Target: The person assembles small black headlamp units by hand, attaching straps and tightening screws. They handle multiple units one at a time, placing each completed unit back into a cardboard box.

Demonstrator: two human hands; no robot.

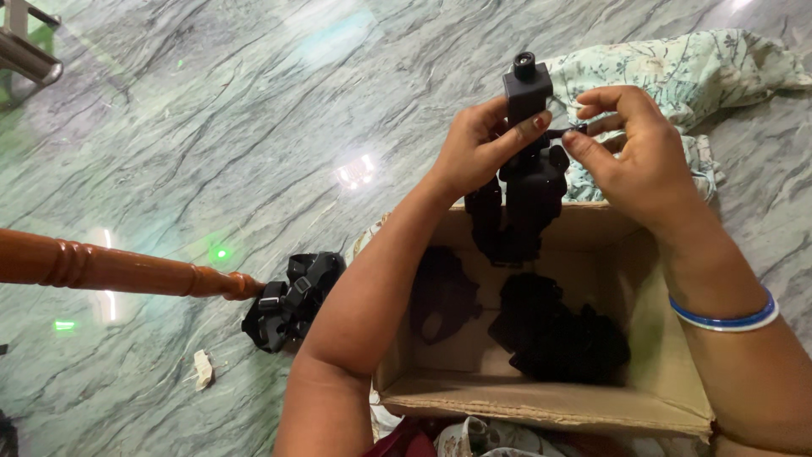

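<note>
Cardboard box (pixel 651 398) sits below both hands gripping a boxy black camera mount (pixel 526 93).

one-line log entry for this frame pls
left hand: holds black camera mount | right hand: pinches its small screw | below: open cardboard box with black strap gear

A box (pixel 541 398) sits on the floor (pixel 211 127). Both hands, left (pixel 478 148) and right (pixel 639 156), hold a camera mount (pixel 526 169) above its far edge. Straps (pixel 558 330) lie inside. More straps (pixel 292 300) lie left of the box, beside a wooden leg (pixel 110 269). Cloth (pixel 685 72) lies behind.
</note>
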